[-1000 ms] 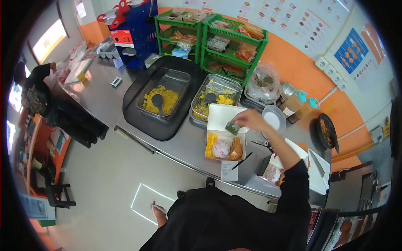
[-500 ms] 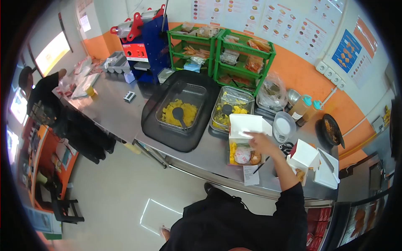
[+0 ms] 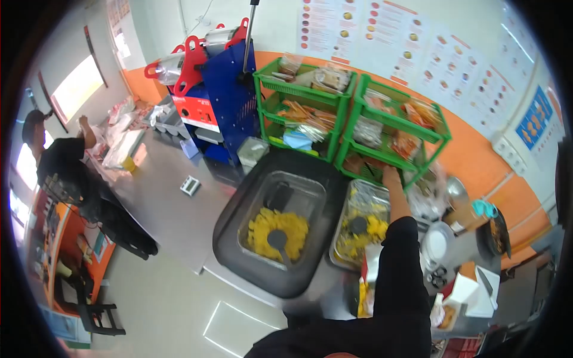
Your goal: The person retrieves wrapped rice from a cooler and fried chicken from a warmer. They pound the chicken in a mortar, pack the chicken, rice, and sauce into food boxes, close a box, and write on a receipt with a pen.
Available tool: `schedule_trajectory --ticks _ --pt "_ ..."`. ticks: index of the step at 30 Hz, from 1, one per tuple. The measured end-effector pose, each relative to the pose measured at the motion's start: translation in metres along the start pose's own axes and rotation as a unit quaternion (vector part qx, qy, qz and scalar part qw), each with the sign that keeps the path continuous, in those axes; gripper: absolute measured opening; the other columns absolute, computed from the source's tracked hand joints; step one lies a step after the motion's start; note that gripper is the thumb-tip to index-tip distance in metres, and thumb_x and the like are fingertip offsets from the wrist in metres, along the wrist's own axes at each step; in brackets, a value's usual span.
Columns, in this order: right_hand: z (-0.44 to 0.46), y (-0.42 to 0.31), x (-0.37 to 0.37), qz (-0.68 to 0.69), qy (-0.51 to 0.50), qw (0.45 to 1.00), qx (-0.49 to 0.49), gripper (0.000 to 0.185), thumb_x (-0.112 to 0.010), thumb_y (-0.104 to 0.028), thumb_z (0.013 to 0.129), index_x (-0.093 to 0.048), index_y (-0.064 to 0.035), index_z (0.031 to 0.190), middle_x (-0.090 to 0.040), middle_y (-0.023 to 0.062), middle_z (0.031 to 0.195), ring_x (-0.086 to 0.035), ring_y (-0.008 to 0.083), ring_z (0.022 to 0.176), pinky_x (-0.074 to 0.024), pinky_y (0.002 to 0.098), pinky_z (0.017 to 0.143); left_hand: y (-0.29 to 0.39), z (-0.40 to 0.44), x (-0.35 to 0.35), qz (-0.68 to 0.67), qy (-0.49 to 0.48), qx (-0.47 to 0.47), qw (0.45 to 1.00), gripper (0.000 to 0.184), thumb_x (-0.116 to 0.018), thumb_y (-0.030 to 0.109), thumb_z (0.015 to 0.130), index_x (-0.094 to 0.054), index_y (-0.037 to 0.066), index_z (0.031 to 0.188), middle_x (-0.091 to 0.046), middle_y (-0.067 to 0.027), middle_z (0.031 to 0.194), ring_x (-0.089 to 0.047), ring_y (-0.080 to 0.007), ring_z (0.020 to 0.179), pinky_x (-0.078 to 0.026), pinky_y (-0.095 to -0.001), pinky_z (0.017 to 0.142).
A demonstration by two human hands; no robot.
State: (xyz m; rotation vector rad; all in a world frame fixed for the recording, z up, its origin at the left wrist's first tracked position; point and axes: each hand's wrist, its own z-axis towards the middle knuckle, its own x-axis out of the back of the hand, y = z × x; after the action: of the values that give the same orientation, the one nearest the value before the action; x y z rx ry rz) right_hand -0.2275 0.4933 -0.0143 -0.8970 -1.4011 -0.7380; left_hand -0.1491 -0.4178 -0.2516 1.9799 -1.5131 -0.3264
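- While the left hand was out of view, the right hand was low in the right green rack, near some packets on its bottom tier.
- Its fingers were hidden and a bit blurred, so I could not tell whether they were spread or pinching anything.
- By my judgement, the step in hand was a reach into that tier; the next move called for a grip clear of the rack's rim.
- The sleeve covered the edge of a tray with yellow food and a scoop.
- Below the tray, a box stood partly behind the sleeve.
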Motion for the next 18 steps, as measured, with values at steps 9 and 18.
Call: schedule_trajectory --ticks 9,18 --pt "0.067 0.019 -0.033 -0.062 0.166 0.983 0.049 0.041 -0.048 -0.015 0.090 -0.047 -0.0083 0.130 -0.051 0.0168 0.128 -0.044 0.0324 0.123 -0.0349 0.0425 0.103 0.047 -0.003 -0.005 0.072 0.020 -0.004 0.997 0.034 -0.051 0.030 0.089 -0.057 0.005 0.111 -0.044 0.0005 0.061 -0.041 -0.0095 0.054 -0.034 -0.0262 0.048" --pt "-0.120 -0.038 0.051 -0.148 0.228 0.940 0.206 0.017 -0.053 -0.011 0.086 -0.057 -0.0037 0.100 -0.067 0.0127 0.085 -0.067 0.0272 0.071 -0.0557 0.0370 0.064 0.007 0.044 -0.021 -0.018 -0.099 -0.234 0.967 0.043 -0.047 0.026 0.085 -0.057 -0.004 0.114 -0.055 -0.0155 0.115 -0.050 -0.0276 0.111 -0.041 -0.0395 0.094"
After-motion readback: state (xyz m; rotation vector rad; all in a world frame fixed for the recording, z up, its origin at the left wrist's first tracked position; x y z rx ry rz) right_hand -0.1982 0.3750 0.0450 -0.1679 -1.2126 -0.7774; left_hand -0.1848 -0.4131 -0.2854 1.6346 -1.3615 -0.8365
